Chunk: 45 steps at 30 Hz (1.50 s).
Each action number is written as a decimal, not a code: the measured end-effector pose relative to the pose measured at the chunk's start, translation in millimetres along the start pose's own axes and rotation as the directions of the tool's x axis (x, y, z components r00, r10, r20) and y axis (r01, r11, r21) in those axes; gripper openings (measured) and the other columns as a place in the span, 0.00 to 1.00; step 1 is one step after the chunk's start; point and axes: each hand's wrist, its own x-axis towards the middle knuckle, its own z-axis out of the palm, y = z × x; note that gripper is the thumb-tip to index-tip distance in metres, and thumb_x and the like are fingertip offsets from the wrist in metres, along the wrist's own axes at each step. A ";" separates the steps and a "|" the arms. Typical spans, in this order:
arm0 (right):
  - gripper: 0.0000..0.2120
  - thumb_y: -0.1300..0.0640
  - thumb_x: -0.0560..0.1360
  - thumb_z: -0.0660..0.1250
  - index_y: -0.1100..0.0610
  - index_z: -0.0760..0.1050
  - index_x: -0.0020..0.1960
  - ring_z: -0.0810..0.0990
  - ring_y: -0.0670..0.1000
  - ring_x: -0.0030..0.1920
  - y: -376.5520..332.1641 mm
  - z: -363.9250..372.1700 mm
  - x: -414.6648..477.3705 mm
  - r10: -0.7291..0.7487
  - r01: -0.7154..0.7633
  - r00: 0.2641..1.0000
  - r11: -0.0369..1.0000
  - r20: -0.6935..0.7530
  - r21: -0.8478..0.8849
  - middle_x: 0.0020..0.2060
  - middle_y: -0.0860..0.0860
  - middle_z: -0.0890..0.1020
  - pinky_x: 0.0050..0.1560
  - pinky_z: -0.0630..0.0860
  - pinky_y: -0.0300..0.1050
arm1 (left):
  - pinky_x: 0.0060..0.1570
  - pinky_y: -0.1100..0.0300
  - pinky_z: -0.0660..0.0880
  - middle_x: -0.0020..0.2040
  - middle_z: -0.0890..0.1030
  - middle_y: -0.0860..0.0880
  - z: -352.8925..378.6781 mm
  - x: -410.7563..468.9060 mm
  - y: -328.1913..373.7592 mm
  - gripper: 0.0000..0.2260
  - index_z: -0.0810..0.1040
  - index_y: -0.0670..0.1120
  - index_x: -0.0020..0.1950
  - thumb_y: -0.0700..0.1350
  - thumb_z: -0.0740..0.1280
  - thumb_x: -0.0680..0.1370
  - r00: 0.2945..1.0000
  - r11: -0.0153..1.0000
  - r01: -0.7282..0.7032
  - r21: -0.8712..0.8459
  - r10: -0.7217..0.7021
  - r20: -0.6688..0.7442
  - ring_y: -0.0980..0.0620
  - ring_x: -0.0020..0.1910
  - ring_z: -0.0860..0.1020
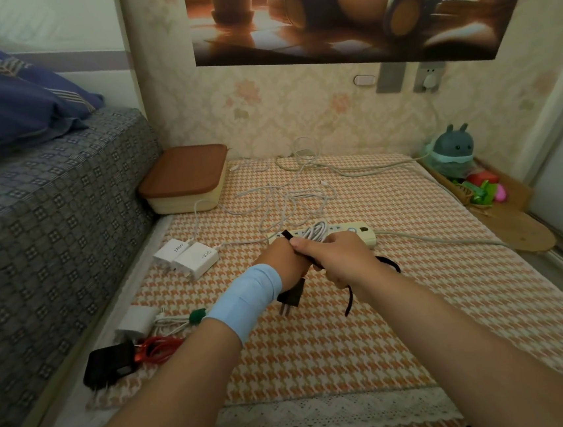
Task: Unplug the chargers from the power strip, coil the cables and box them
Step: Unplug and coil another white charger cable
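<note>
My left hand (283, 264) and my right hand (337, 257) meet above the mat, just in front of the cream power strip (361, 231). Between them they hold a coiled white cable (316, 232), and my right hand pinches a black strap (287, 236) round it. A black charger (293, 298) with bare prongs hangs below my left hand. Two white chargers (188, 256) lie to the left, with loose white cables (282, 199) behind. A bundled white charger (139, 321) and a black charger with red cable (115, 363) lie near left. The closed box (184, 179) stands at the back left.
A grey patterned sofa (50, 218) with a blue pillow (4, 102) borders the mat on the left. A plush toy (451, 152) and colourful toys in a basket (484, 187) sit at the right. The strip's grey lead (447, 240) runs off to the right.
</note>
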 end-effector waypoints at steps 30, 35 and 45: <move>0.14 0.48 0.76 0.74 0.54 0.75 0.39 0.64 0.46 0.23 -1.9 -8.9 -4.8 -0.111 0.093 0.992 0.957 0.052 0.276 0.24 0.47 0.68 0.26 0.62 0.43 | 0.54 0.44 0.77 0.50 0.83 0.48 -7.1 -14.6 -2.3 0.10 0.79 0.48 0.58 0.49 0.62 0.82 0.979 0.956 -0.199 -0.213 0.204 -0.001 0.47 0.49 0.81; 0.17 0.46 0.74 0.76 0.56 0.72 0.38 0.65 0.46 0.21 -1.9 -6.7 -5.3 -0.035 0.025 0.999 0.968 0.035 0.251 0.23 0.47 0.68 0.26 0.64 0.43 | 0.54 0.42 0.77 0.51 0.82 0.48 -4.7 -17.6 -4.3 0.08 0.75 0.52 0.60 0.47 0.59 0.83 0.962 0.935 -0.259 -0.242 0.271 0.017 0.47 0.49 0.81; 0.04 0.56 0.75 0.75 0.56 0.81 0.47 0.84 0.41 0.34 -9.7 -10.6 -5.5 -0.155 0.165 0.986 0.909 -0.055 0.382 0.40 0.50 0.86 0.29 0.74 0.33 | 0.45 0.53 0.81 0.54 0.84 0.49 14.9 -20.0 12.7 0.21 0.80 0.52 0.59 0.62 0.53 0.82 0.995 0.424 0.064 -0.904 -0.102 0.023 0.51 0.52 0.83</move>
